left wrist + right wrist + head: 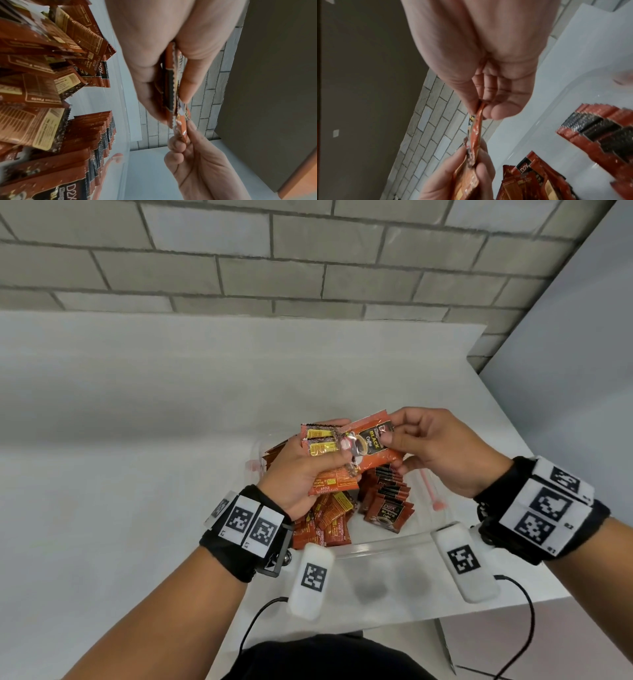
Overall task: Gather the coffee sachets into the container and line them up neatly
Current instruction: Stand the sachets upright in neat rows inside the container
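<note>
Setting: grey brick wall (239,268) behind a pale white tabletop (137,405).
Step in hand: sorting, by my reading; one orange-and-black foil coffee sachet (371,445) is being drawn from a small orange bundle of sachets (329,477), held above the clear plastic container (387,546).
Task's things: inside the container a neat upright row of sachets (388,501) stands on the right, and a loose heap of sachets (325,525) lies on the left.
Next move: probably carry the single sachet down, face matching the row, and slot it upright at the row's end without tipping the others.
Right hand (442,453): raised over the container, thumb and fingers pinching the sachet's end.
Left hand (301,474): grip curled round the bundle, thumb pressing on top.
Nearby: pink plastic stick (432,489) beside the row.
</note>
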Tool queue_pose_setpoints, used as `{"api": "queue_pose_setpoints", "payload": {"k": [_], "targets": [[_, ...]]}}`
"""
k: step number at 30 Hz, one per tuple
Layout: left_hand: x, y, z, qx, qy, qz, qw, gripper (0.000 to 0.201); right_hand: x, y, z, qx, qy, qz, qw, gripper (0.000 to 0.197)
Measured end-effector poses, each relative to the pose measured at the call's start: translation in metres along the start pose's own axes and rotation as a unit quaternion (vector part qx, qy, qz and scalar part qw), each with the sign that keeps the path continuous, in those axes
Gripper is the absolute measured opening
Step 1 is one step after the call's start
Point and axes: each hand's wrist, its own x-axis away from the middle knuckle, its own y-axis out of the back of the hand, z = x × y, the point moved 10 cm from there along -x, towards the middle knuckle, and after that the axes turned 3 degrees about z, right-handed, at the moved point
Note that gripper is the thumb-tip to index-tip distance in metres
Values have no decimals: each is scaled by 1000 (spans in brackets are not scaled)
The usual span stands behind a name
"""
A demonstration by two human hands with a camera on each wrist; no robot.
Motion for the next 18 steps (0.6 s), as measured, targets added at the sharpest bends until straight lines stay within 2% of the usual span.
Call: {"api": "queue_pose_setpoints", "payload": {"k": [4, 8, 11, 12, 15, 18], "targets": [[1, 18, 2, 18, 6, -45, 999, 41, 5, 16, 5, 145, 17, -21, 989, 8], [3, 34, 3, 42, 7, -78, 996, 39, 17, 1, -11, 379, 19, 55, 923, 4], [5, 33, 2, 42, 7, -80, 996, 44, 18, -18, -40, 480, 5, 120, 869, 36], [6, 33, 2, 40, 9, -80, 996, 44, 15, -19, -48, 494, -2, 125, 861, 38], [8, 33, 4, 31, 16, -82, 996, 44, 9, -19, -66, 517, -29, 140, 844, 18], [10, 36, 6, 27, 19, -88, 996, 44, 6, -22, -75, 565, -43, 150, 810, 6]]}}
